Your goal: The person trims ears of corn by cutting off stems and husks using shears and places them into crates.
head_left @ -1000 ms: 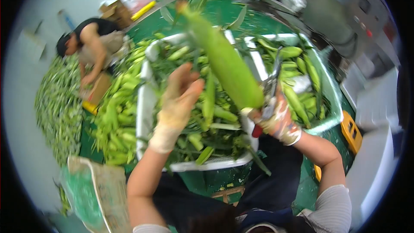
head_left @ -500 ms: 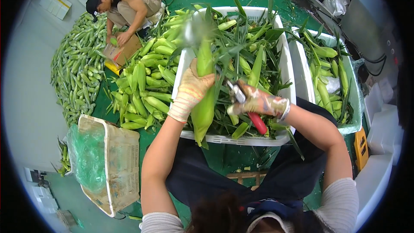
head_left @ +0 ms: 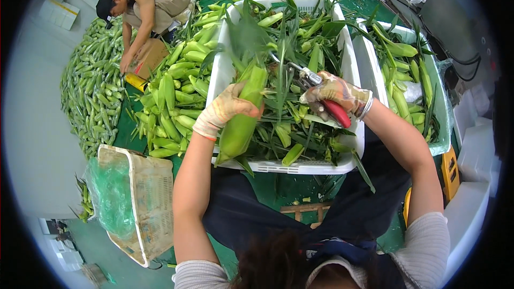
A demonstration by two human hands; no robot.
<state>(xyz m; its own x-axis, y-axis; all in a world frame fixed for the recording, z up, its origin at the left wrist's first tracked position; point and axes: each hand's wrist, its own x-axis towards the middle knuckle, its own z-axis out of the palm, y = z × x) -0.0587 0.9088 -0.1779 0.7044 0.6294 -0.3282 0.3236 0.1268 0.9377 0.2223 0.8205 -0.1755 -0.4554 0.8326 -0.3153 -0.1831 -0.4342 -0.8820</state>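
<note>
My left hand (head_left: pixel 230 108), in a pale striped work glove, is wrapped round a green ear of corn (head_left: pixel 238 135) still in its husk. The ear tilts over the near left part of a white plastic crate (head_left: pixel 321 168) full of corn husks, leaves and ears. In my right hand (head_left: pixel 342 92), in a stained glove, are red-handled pruning shears (head_left: pixel 336 113). Their metal head (head_left: pixel 309 77) points up and left toward the top of the ear, apart from its husk. Leaves partly hide the blades. A blurred green leaf (head_left: pixel 251 37) shows above the ear.
Loose corn (head_left: pixel 168 96) is heaped left of the crate, with wrapped ears (head_left: pixel 93 83) beyond. A co-worker (head_left: pixel 152 5) crouches there at a cardboard box (head_left: pixel 150 58). A tilted basket (head_left: pixel 152 198) with green plastic stands near left. Another corn-filled crate (head_left: pixel 441 123) is at right.
My right hand has moved right and up with the shears, away from the ear. My left hand has shifted slightly left, tilting the ear. The co-worker's hands have moved lower left.
</note>
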